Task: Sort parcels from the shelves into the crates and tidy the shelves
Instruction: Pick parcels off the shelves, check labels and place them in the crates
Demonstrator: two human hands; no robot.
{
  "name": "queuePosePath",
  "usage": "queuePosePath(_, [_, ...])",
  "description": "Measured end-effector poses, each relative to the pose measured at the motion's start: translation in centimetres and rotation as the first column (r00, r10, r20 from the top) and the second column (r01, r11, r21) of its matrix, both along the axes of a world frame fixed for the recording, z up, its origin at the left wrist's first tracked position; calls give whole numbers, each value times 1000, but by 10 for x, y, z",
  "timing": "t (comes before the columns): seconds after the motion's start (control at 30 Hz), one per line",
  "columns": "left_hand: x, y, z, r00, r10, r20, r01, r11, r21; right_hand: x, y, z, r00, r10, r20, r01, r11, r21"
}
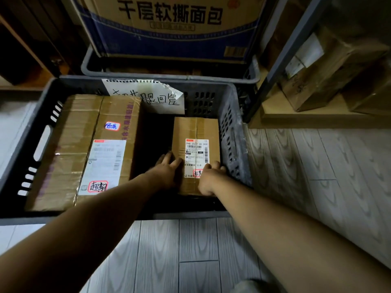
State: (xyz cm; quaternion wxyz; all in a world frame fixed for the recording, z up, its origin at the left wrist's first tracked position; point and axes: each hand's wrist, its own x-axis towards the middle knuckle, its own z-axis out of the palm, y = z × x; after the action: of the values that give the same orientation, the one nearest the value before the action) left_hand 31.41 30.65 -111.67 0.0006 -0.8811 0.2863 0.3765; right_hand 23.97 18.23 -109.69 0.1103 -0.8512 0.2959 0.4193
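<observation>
A small brown parcel (195, 132) with a white shipping label lies at the right side of a dark grey slotted crate (45, 115) on the floor. My left hand (167, 171) holds its near left edge, fingers curled over the top. My right hand (208, 178) grips its near right corner, fingers wrapped round the edge. A large brown parcel (84, 149) with a long white label fills the crate's left half. A dark gap separates the two parcels.
A handwritten paper sign (148, 96) hangs on the crate's far wall. Behind stands a second grey crate (169, 71) holding a big printed carton (169, 24). A shelf (317, 117) at the right carries wrapped brown parcels (321, 70). Grey wood-pattern floor lies in front.
</observation>
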Motion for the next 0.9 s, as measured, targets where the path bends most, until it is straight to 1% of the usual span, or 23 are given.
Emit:
queuePosePath(0.1, [1, -2, 5, 1000, -26, -8, 27, 998, 63, 0, -5, -3, 1000, 1, 0, -1, 1000, 26])
queuePosePath(0.17, [-1, -3, 14, 1000, 6, -19, -5, 998, 61, -4, -8, 1, 998, -31, 52, 27, 997, 70])
queuePosePath(0.3, [-6, 7, 75, 990, 120, -78, -121, 993, -8, -18, -6, 59, 973, -104, 208, 67, 981, 180])
queuePosePath(0.4, [-16, 12, 144, 980, 164, -112, -167, 986, -16, -30, -8, 127, 968, -117, 224, 68, 974, 218])
queuePosePath(0.53, [-29, 22, 248, 968, 211, -139, -218, 975, -40, -46, -17, 236, 965, -149, 218, 89, 961, 262])
queuePosePath(0.57, [-30, 26, 268, 966, 218, -137, -226, 973, -42, -49, -18, 259, 965, -144, 221, 84, 961, 262])
queuePosePath(0.73, [-47, 42, 414, 953, 275, -126, -283, 957, -56, -68, -24, 413, 962, -119, 246, 54, 965, 255])
queuePosePath(0.9, [-69, 61, 522, 934, 345, -94, -353, 931, -90, -87, -26, 527, 947, -111, 302, 26, 962, 272])
